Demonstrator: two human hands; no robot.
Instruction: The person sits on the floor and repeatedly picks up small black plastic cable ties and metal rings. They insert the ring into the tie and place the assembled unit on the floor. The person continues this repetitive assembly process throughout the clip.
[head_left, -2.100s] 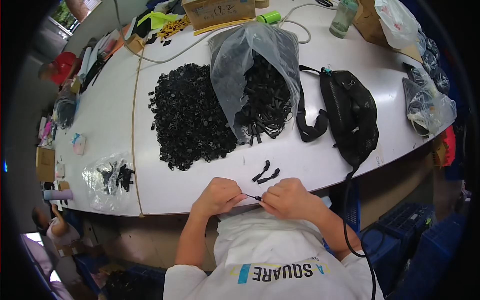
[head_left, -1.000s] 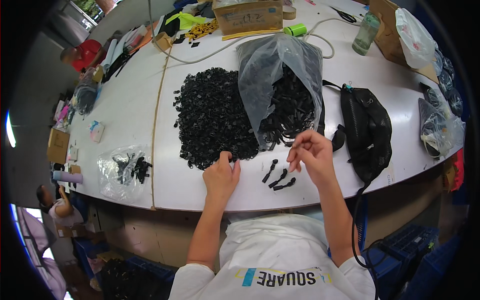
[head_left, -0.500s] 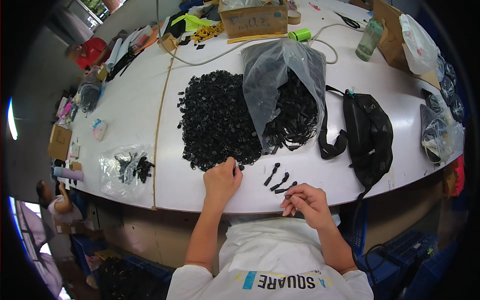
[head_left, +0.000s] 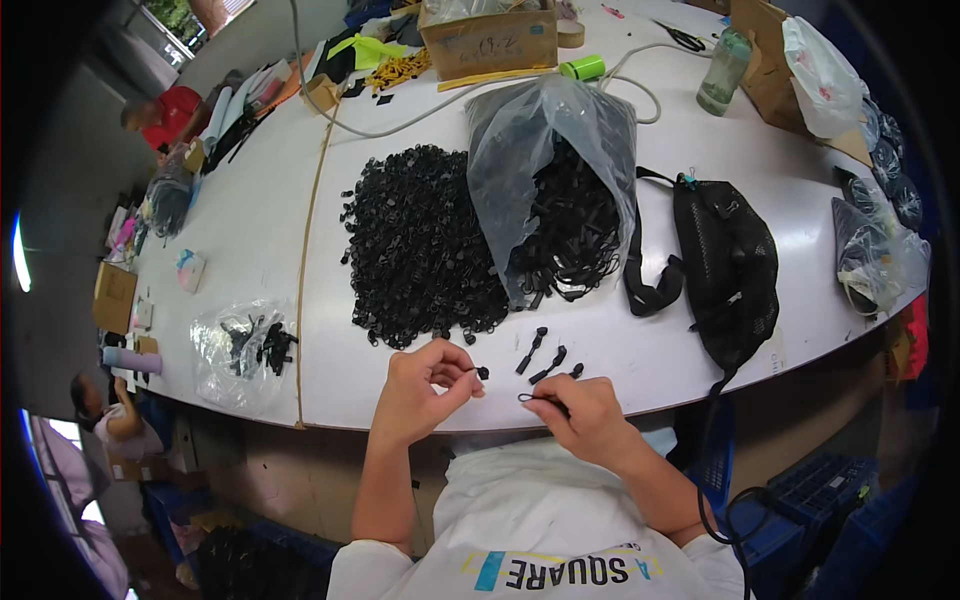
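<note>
My left hand [head_left: 420, 392] pinches a small black zipper slider [head_left: 483, 373] between thumb and fingertips, just in front of a large heap of black zipper sliders [head_left: 420, 245]. My right hand [head_left: 588, 420] is closed on a black zipper pull; its thin cord loop [head_left: 528, 397] sticks out toward the left hand, and the rest is hidden by the fingers. Slider and loop are apart. Beyond the right hand lie a few black zipper pulls with sliders on them [head_left: 533, 350]. Behind them, a clear plastic bag [head_left: 500, 130] lies open, with many black zipper pulls [head_left: 575, 220] spilling out.
A black mesh bag [head_left: 725, 270] with a strap lies at the right. On the left is a clear bag of black parts [head_left: 225, 350]. Farther back stand a cardboard box [head_left: 490, 45], a green bottle [head_left: 725, 72] and a grey cable [head_left: 400, 130]. Another person [head_left: 175, 115] is at far left.
My left hand has drawn back from the heap with a slider now showing in its fingertips. The right hand has turned and moved left, its cord loop now pointing left.
</note>
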